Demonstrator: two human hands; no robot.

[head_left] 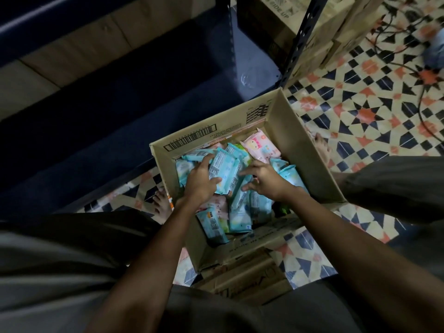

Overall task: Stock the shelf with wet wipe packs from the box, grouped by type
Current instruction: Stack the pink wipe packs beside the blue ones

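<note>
Down on the patterned floor [360, 111]: an open cardboard box [300, 145] is sitting just in front of a dark blue metal shelf [144, 111], with the person's two arms reaching into it from above.
Box contents: wet wipe packs are lying jumbled inside, mostly light blue ones, with a pink pack [260, 145] resting at the far right corner and another pinkish pack partly showing under the blue ones near the middle.
Left hand [200, 179]: it is gripping a light blue pack [224, 171], thumb curling over the pack's near edge and fingers wrapping its far side; the pack is tilting above the pile, still inside the box.
Right hand [263, 179]: its fingers are bending down onto the blue packs just right of the held one, touching them; whether they are pinching a pack or only resting on top, I cannot tell.
Shelf: its lower deck is lying dark and close to the box's far wall; a perforated upright [300, 42] is rising at the right end.
Other cartons [319, 22]: brown printed boxes are standing beyond the upright.
Feet: a bare foot is showing on each side of the box.
Cable [420, 97]: a dark cord is trailing over the tiles at the right.
</note>
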